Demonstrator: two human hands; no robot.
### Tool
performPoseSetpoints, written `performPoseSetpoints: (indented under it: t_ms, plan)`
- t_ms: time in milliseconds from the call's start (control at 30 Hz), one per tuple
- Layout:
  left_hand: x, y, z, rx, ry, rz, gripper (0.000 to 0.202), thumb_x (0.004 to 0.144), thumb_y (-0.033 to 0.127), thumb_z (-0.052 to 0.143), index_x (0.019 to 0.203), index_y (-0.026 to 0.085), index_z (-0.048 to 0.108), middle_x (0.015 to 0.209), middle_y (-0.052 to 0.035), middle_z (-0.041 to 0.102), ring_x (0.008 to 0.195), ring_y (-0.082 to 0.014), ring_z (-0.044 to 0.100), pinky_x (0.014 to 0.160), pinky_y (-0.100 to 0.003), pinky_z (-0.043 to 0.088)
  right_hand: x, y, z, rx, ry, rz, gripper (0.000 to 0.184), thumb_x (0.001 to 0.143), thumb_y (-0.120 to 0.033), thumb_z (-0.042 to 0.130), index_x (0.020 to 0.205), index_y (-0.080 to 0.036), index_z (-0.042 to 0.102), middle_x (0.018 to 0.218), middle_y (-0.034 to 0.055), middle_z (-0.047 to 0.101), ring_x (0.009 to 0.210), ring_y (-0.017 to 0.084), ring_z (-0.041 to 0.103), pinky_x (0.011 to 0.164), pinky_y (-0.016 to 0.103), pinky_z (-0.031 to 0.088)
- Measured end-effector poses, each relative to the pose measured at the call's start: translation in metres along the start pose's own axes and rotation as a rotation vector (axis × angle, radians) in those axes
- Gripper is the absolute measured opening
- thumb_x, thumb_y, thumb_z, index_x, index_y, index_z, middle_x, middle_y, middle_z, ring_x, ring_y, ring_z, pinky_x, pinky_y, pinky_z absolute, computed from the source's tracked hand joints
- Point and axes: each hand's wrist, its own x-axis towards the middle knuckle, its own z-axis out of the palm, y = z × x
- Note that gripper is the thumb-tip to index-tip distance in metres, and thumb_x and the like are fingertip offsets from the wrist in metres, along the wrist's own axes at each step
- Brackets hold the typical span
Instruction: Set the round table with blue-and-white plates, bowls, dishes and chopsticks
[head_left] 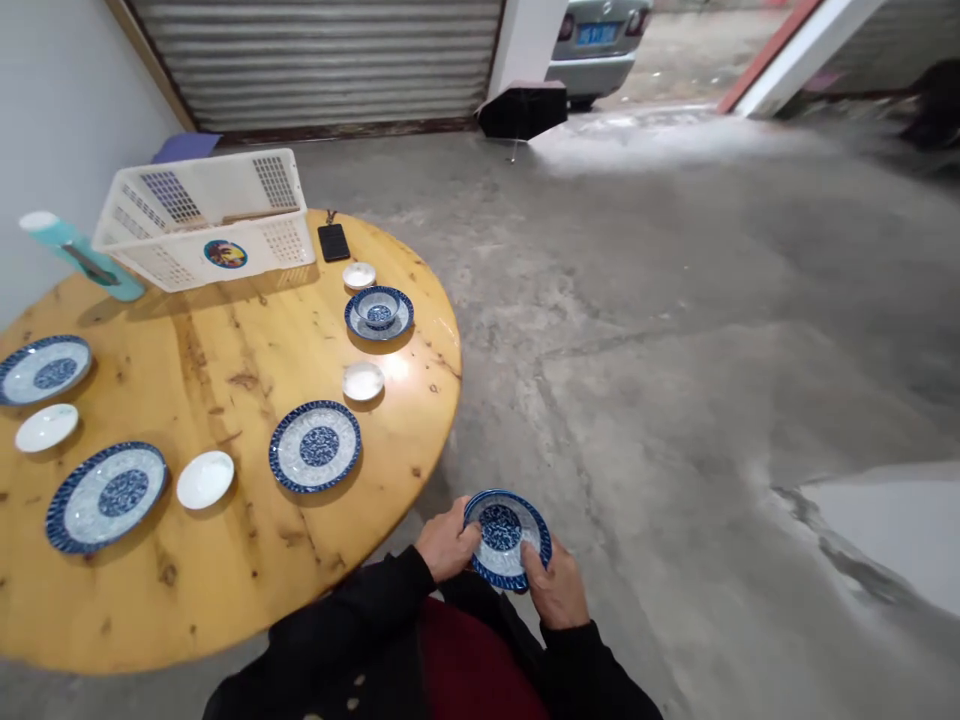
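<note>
I hold a blue-and-white patterned bowl [506, 538] in both hands, just off the round wooden table's [225, 600] near right edge. My left hand [448, 542] grips its left rim and my right hand [556, 587] grips its right rim, fingers closed on it. The nearest thing on the table is a blue patterned plate [315, 446]. Farther back, a small blue bowl sits on a blue plate [379, 312].
Two more blue plates [105, 495] [43, 369] and several small white dishes [205, 479] lie on the table. At its far side stand a white plastic basket [206, 217], a teal bottle [82, 256] and a black phone [333, 241]. Bare concrete floor lies to the right.
</note>
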Motion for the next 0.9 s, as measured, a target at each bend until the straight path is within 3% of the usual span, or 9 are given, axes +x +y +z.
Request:
performPoseSetpoints:
  t_ms: [167, 333, 600, 733, 900]
  plan:
    - [0.040, 0.042, 0.054, -0.248, 0.032, 0.008, 0.035, 0.088, 0.034, 0.042, 0.114, 0.018, 0.059, 0.093, -0.0041, 0.071, 0.088, -0.0198, 0.067, 0.079, -0.027, 0.049, 0.040, 0.036, -0.065, -0.010, -0.059, -0.032, 0.046, 0.079, -0.054, 0.041, 0.083, -0.015, 0.065, 0.074, 0.0156, 0.072, 0.068, 0.028, 0.067, 0.063, 0.035, 0.051]
    - [0.072, 0.064, 0.069, -0.445, 0.070, -0.007, 0.024, 0.081, 0.033, 0.049, 0.093, 0.016, 0.062, 0.078, -0.0025, 0.066, 0.077, -0.0178, 0.063, 0.072, -0.026, 0.049, 0.082, 0.042, -0.092, -0.024, -0.095, -0.130, 0.047, 0.080, -0.054, 0.040, 0.085, -0.015, 0.066, 0.076, 0.0166, 0.072, 0.071, 0.028, 0.067, 0.064, 0.035, 0.051]
    - [0.116, 0.086, 0.044, -0.572, 0.216, -0.107, 0.029, 0.079, 0.030, 0.049, 0.103, 0.017, 0.058, 0.076, -0.0007, 0.062, 0.064, -0.0134, 0.058, 0.061, -0.023, 0.048, 0.163, 0.027, -0.090, -0.009, -0.207, -0.223, 0.045, 0.082, -0.051, 0.042, 0.088, -0.014, 0.067, 0.080, 0.0156, 0.073, 0.075, 0.028, 0.068, 0.069, 0.035, 0.052]
    - [0.152, 0.098, 0.020, -0.552, 0.212, -0.150, 0.029, 0.080, 0.030, 0.047, 0.104, 0.017, 0.056, 0.072, 0.0003, 0.061, 0.055, -0.0133, 0.057, 0.055, -0.023, 0.046, 0.214, 0.014, -0.092, -0.032, -0.275, -0.250, 0.047, 0.084, -0.052, 0.042, 0.093, -0.013, 0.067, 0.082, 0.0147, 0.073, 0.077, 0.028, 0.068, 0.071, 0.035, 0.052]
    - [0.200, 0.113, -0.020, -0.573, 0.276, -0.133, 0.027, 0.082, 0.029, 0.046, 0.104, 0.018, 0.058, 0.075, -0.0013, 0.065, 0.064, -0.0159, 0.062, 0.062, -0.024, 0.048, 0.291, -0.016, -0.090, -0.105, -0.359, -0.300, 0.049, 0.084, -0.053, 0.043, 0.093, -0.012, 0.068, 0.083, 0.0157, 0.073, 0.078, 0.028, 0.068, 0.071, 0.036, 0.052]
